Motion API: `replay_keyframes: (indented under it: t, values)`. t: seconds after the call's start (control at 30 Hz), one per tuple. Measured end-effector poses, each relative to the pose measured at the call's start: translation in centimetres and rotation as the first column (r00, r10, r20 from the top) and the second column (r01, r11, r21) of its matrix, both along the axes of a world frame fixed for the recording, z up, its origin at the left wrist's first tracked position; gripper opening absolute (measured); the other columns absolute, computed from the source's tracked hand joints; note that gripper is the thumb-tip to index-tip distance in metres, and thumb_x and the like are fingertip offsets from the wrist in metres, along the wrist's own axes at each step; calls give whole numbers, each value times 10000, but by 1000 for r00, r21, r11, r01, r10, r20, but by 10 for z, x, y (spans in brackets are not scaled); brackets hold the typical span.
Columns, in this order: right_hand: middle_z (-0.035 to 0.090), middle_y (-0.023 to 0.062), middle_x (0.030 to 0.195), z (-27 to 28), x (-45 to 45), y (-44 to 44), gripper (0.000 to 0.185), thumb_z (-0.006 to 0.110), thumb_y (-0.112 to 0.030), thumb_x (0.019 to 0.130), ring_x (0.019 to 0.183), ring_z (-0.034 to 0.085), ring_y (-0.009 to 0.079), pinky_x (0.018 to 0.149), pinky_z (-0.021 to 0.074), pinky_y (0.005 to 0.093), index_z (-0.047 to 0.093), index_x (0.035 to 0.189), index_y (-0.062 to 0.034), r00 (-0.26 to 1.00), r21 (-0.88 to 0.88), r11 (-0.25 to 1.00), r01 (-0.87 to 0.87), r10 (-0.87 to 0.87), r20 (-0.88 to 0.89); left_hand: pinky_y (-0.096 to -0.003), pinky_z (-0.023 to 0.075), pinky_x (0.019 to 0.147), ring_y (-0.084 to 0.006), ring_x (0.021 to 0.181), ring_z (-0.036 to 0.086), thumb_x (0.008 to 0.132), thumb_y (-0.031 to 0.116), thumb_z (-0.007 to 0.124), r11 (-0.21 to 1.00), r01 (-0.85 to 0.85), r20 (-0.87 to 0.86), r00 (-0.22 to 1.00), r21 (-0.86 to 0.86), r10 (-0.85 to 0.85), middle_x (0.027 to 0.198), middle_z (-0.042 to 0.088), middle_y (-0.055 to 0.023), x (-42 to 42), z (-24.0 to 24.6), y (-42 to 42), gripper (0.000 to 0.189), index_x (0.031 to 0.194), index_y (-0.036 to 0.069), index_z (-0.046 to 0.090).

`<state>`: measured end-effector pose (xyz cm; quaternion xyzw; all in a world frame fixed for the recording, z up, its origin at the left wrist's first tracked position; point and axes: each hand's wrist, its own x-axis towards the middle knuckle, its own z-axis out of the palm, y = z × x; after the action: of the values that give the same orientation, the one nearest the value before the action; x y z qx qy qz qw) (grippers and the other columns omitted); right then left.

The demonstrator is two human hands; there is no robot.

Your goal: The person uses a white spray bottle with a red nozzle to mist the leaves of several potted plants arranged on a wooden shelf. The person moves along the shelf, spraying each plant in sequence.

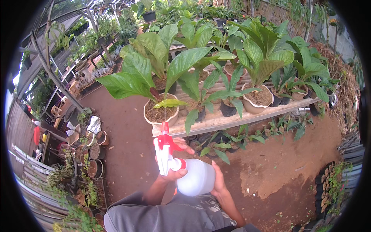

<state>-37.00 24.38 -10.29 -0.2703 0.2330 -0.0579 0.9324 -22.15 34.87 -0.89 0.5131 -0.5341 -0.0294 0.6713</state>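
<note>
A translucent white spray bottle (195,177) with a red and white trigger head (164,145) lies tilted between both hands. My left hand (172,171) grips its neck and trigger head, a finger reaching past the red trigger. On the right, my right hand (218,179) is wrapped around the lower end of the bottle. The red nozzle points at a scalloped cream pot (147,116), and a thin streak of liquid shows in front of it. That pot holds a plant with broad glossy leaves (124,84) and one small yellow-green leaf (170,103).
A slatted wooden bench (200,127) bears several potted leafy plants, among them one in a cream pot (257,100). Small plants in black bags (220,145) stand on the ground beneath it. Pots (95,168) line the left side of the dirt path, beside a metal post (58,81).
</note>
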Motion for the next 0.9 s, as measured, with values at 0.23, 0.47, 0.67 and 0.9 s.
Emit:
replay_keyframes:
  t: [0.23,0.47,0.67,0.9]
  values:
    - [672,166,1178,-5,-3,-1,649,371,-531,1020,1069,659,258,960,499,384,594,1256,31,1000,15,1000,-11,11,9,-452,445,980,-319,1077,641,736,456,785,993,82,-39,996,-80,-85,1182,625,-216,-5,7,-3,751,1274,10,509]
    - [664,166,1192,-2,-2,-1,631,371,-518,1023,1079,654,257,956,500,382,587,1262,26,1000,33,999,-26,26,2,-461,404,1023,-292,1161,583,754,510,774,999,49,-50,998,22,-48,1054,648,-171,-10,3,-1,801,1310,14,480]
    - [650,165,1225,-4,-4,-4,622,372,-507,1024,1103,643,257,966,494,382,568,1292,18,1000,23,1000,-15,15,10,-486,377,1051,-301,1132,594,784,421,754,1000,22,-50,999,21,-21,1029,642,-168,-11,0,-4,689,1275,13,496]
    - [645,157,1236,-18,-4,-6,620,334,-496,1029,1135,634,270,984,493,386,542,1333,2,999,70,997,-22,24,-26,-472,457,995,-332,1165,600,775,244,801,1000,10,-228,974,-5,-11,1163,638,-230,-12,-18,-14,672,1300,-42,493]
